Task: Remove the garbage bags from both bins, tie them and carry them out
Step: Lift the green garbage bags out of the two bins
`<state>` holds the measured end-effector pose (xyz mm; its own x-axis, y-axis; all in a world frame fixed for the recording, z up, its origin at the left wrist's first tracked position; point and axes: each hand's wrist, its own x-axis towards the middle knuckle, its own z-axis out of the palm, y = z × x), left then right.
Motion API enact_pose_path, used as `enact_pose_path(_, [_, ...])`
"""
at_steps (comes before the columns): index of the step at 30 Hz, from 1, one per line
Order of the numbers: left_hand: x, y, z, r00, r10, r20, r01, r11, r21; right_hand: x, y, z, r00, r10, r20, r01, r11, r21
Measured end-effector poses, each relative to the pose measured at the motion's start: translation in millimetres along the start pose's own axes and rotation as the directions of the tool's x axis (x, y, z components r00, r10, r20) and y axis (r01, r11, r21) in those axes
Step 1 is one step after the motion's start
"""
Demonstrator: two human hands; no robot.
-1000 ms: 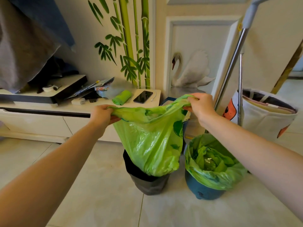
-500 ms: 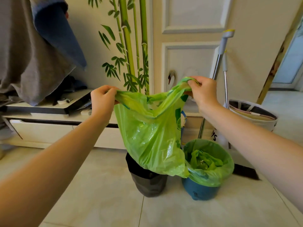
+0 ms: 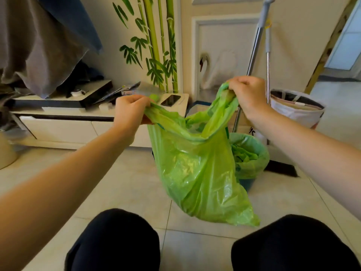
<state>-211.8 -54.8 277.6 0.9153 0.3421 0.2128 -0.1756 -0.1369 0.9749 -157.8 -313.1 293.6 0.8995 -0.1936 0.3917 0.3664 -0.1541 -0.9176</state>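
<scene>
Hands grip opposite rim corners of the green garbage bag point(image 3: 197, 173): left hand point(image 3: 130, 110) bunches one corner in its curled fingers, right hand point(image 3: 246, 94) the other. It hangs free above the floor, before the lined blue bin point(image 3: 246, 182); the first bin is probably hidden behind it. Thin film could tear or slip during knotting, spilling rubbish.
</scene>
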Motion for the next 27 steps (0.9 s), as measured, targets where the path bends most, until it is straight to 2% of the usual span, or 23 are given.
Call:
enact_pose_path(5, [-25,-45,1,0.979,-0.176,0.099,0.163,0.978,0.133,-32,51,-4,0.981,0.125,0.145,-0.094,0.975,-0.203])
enact_pose_path(9, [-31,-89,-4,0.915,-0.382,0.128,0.341,0.903,0.260,-44,101,-5,0.931,0.273,0.241,-0.166,0.907,-0.387])
enact_pose_path(14, [-20,-140,-17,0.856,-0.504,0.116,0.439,0.826,0.353,-56,147,7,0.903,0.308,0.300,-0.097,0.825,-0.557])
enact_pose_path(17, [-1,-160,-28,0.858,-0.508,0.069,0.456,0.818,0.350,-50,164,17,0.887,0.329,0.325,-0.081,0.802,-0.592])
enact_pose_path(23, [32,-184,-57,0.900,-0.436,0.004,0.393,0.814,0.427,-30,192,33,0.875,0.377,0.303,-0.102,0.756,-0.646])
enact_pose_path(27, [46,-194,-65,0.934,-0.345,-0.096,0.353,0.843,0.405,-25,206,44,0.879,0.366,0.307,-0.092,0.761,-0.642])
